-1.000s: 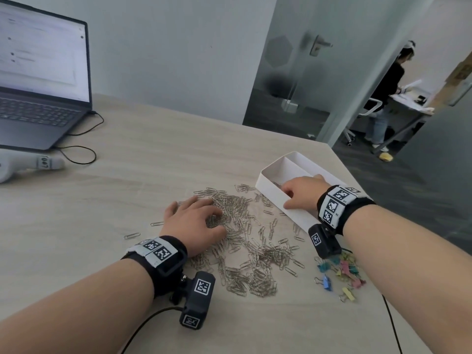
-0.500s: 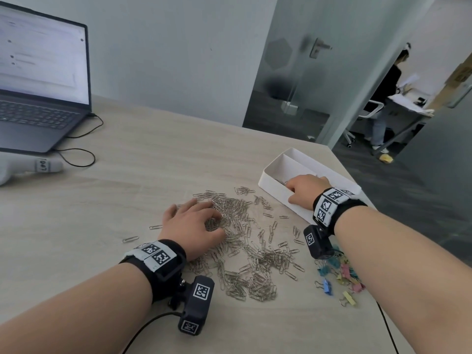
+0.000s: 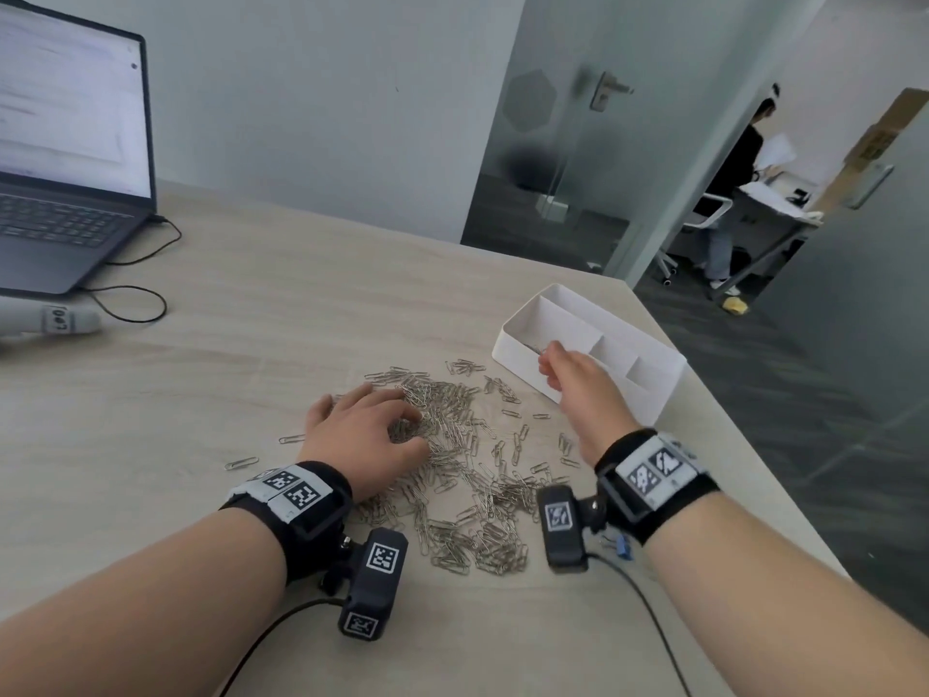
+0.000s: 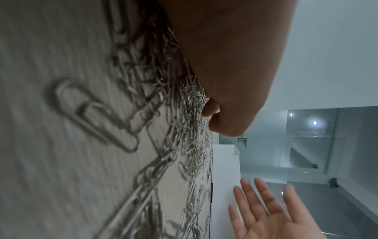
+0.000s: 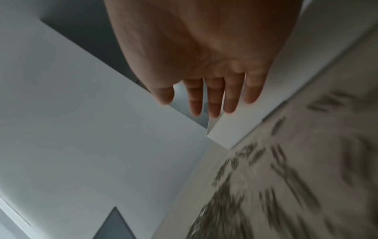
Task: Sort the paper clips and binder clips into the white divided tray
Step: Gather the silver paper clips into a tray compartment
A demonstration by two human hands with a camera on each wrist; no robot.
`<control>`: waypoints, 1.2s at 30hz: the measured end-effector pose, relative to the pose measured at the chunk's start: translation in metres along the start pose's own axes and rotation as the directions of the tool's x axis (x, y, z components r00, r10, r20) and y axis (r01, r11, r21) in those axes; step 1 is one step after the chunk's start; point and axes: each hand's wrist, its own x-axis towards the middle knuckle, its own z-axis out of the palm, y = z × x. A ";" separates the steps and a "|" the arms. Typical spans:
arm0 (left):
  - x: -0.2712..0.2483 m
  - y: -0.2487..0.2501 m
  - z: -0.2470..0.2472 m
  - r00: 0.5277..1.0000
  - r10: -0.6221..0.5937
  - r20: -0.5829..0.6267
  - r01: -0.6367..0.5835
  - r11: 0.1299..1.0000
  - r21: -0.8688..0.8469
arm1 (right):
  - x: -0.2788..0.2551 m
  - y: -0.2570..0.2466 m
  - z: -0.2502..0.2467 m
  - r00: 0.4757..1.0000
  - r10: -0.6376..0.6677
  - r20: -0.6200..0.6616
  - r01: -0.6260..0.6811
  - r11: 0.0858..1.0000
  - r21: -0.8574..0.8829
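A wide pile of silver paper clips covers the wooden table's middle. My left hand lies on its left part, fingers curled into the clips; in the left wrist view thumb and finger pinch clips. The white divided tray stands at the right, with a few clips in its long near compartment. Above the tray's near wall, my right hand hovers with straight, empty fingers; it also shows as a hand beside the tray. One blue binder clip peeks from under my right wrist.
An open laptop with a black cable stands far left, a white device beside it. Two stray clips lie left of the pile. The table's right edge runs just beyond the tray. A person sits past the glass door.
My right hand has drawn back out of the tray's near compartment and now has straight fingers above the near wall. The left hand stays on the pile.
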 end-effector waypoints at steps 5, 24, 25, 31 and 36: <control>0.001 -0.003 0.002 1.000 0.004 0.000 -0.004 1.000 -0.001 | -0.072 0.020 0.017 0.996 0.012 -0.085 0.012 0.962 0.274; 0.003 -0.003 0.002 1.000 -0.003 -0.003 0.003 1.000 0.013 | -0.068 0.063 0.011 0.978 0.157 -0.136 -0.091 0.913 0.397; 0.002 -0.003 0.002 1.000 -0.003 -0.005 0.003 1.000 0.009 | -0.069 0.060 0.015 0.980 0.141 -0.138 -0.080 0.923 0.377; 0.003 -0.005 0.003 1.000 0.000 -0.017 0.000 1.000 -0.004 | -0.074 0.047 0.047 0.999 0.008 -0.051 0.009 0.943 0.331; 0.001 -0.004 0.001 1.000 0.008 -0.029 -0.009 1.000 -0.029 | -0.073 0.046 0.069 0.998 -0.057 0.039 0.038 0.929 0.368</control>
